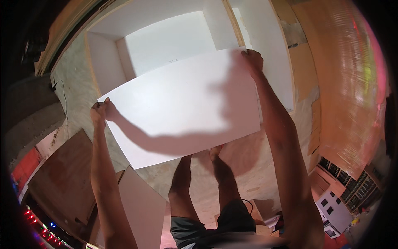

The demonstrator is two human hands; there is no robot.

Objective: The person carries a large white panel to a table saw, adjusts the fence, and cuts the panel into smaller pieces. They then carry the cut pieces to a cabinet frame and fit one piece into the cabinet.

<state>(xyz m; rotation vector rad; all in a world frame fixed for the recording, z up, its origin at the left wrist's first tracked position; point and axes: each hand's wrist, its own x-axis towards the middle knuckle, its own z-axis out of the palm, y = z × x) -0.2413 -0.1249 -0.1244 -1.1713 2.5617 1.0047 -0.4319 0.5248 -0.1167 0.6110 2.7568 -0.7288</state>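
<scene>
A large white rectangular panel (pixel 174 112) is held up in front of me, tilted, with its right side higher than its left. My left hand (pixel 100 111) grips its upper left corner, thumb over the front face. At the upper right corner my right hand (pixel 253 60) is closed round the edge. A shadow of an arm falls across the panel's face. Behind it lies a white box-like cabinet (pixel 170 39) with bare wood edges; the panel hides the cabinet's near part.
A brown board (pixel 62 178) and a pale board (pixel 143 203) lean at lower left, near small red lights (pixel 41 230). Tall sheets in clear plastic wrap (pixel 340 83) stand on the right. Lower right holds a white piece with dark square holes (pixel 333 209) and a rack of dark items (pixel 352 182).
</scene>
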